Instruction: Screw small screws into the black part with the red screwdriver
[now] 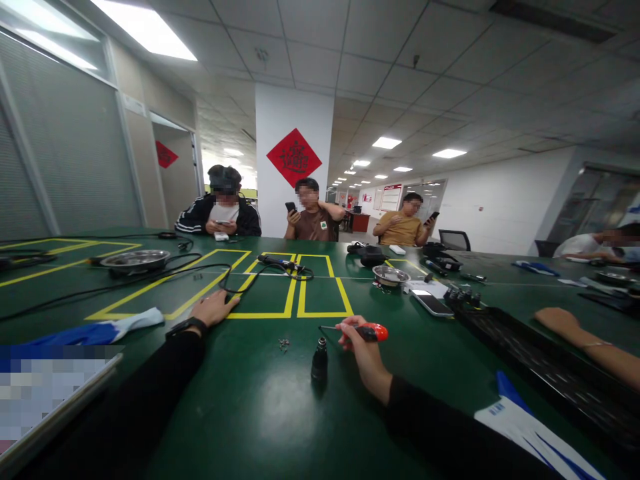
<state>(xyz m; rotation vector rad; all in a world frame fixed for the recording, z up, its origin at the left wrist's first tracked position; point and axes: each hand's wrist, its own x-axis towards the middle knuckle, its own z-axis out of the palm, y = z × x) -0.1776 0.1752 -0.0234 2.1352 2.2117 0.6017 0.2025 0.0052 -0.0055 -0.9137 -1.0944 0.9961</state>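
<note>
In my right hand (356,333) is a screwdriver (371,331) with a red and black handle, held nearly level above the table. Its thin shaft points left, over the top of a black cylindrical part (319,360) that stands upright on the green table (240,400). Whether the tip touches anything I cannot tell. A small pile of screws (284,345) lies left of that part. My left hand (215,309) rests on the tabletop with its fingers stretched out, beside a black cable (231,280) and a yellow tape line, holding nothing visible.
Metal bowls (391,275) stand left and right. A phone (431,303) and a long black tray (540,373) lie to the right, near another person's arm (575,330). Blue-and-white gloves (520,427) lie at both sides. Several people sit around the table.
</note>
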